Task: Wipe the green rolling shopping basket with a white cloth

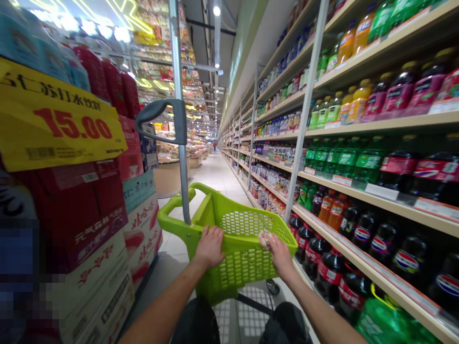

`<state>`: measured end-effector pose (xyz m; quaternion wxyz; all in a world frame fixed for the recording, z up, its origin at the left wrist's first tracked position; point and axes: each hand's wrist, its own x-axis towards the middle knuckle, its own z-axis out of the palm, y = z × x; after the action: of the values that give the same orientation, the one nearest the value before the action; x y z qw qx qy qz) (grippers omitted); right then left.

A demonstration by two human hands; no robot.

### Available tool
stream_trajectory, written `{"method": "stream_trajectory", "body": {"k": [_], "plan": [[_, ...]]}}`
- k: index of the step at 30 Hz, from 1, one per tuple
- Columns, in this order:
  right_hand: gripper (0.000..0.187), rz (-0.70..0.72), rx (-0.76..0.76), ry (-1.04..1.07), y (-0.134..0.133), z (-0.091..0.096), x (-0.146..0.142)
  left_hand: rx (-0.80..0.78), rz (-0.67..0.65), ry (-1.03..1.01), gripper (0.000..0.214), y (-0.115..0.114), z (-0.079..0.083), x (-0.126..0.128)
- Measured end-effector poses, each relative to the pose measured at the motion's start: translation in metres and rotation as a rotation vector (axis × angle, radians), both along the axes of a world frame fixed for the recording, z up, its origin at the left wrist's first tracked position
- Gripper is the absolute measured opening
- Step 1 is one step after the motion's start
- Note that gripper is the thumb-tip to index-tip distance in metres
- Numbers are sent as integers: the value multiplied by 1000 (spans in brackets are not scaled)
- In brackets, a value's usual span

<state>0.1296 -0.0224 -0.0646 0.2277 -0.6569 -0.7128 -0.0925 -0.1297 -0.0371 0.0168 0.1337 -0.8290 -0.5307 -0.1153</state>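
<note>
A lime-green plastic shopping basket (247, 265) on wheels stands in the aisle right in front of me, with a tall grey pull handle (181, 157) rising from its left side. My left hand (209, 247) curls over the basket's near rim. My right hand (278, 251) rests on the rim further right, pinching a small whitish crumpled thing (264, 237) that I cannot name.
Shelves of soft-drink bottles (358, 162) line the right side close by. On the left stand stacked drink cartons (107, 229) under a yellow 15.00 price sign (57, 122). The tiled aisle (215, 172) runs far ahead, with a distant person.
</note>
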Motion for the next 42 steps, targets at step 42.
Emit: {"method": "stream_trajectory", "body": {"k": [42], "plan": [[50,426,225,211,-4,49,-175,326,330,-270,56,-6,20,-82]]}}
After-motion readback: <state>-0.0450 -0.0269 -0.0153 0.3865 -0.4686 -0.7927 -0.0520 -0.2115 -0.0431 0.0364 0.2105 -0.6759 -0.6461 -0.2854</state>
